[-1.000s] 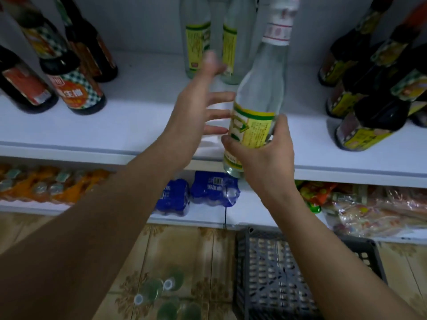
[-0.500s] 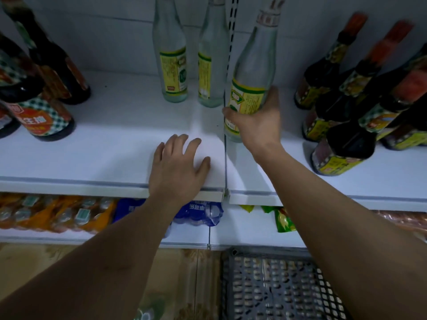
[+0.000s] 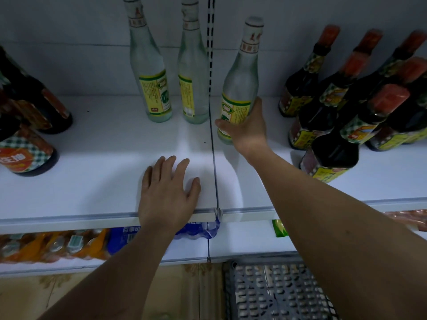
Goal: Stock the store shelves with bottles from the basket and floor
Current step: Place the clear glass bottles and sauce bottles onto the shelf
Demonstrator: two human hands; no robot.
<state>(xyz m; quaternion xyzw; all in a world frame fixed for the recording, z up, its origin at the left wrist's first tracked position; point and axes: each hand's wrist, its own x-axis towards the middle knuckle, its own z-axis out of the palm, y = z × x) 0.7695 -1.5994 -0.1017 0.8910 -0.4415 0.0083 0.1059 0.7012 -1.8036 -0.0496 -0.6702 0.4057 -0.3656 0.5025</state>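
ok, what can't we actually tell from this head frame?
- Clear bottle base: hidden by the right hand; set down or not, unclear.
- Basket: cut off by the bottom edge; contents unseen.
- Dark bottles: labels blurred, unreadable.
- Left hand: covers the shelf edge there.

Both forearms and hands (image 3: 168, 192) are bare: no sleeves, gloves or jewellery.

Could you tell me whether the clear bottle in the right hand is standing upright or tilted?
Tilted: the clear bottle leans right, unlike its two upright neighbours; the right hand grips its base.
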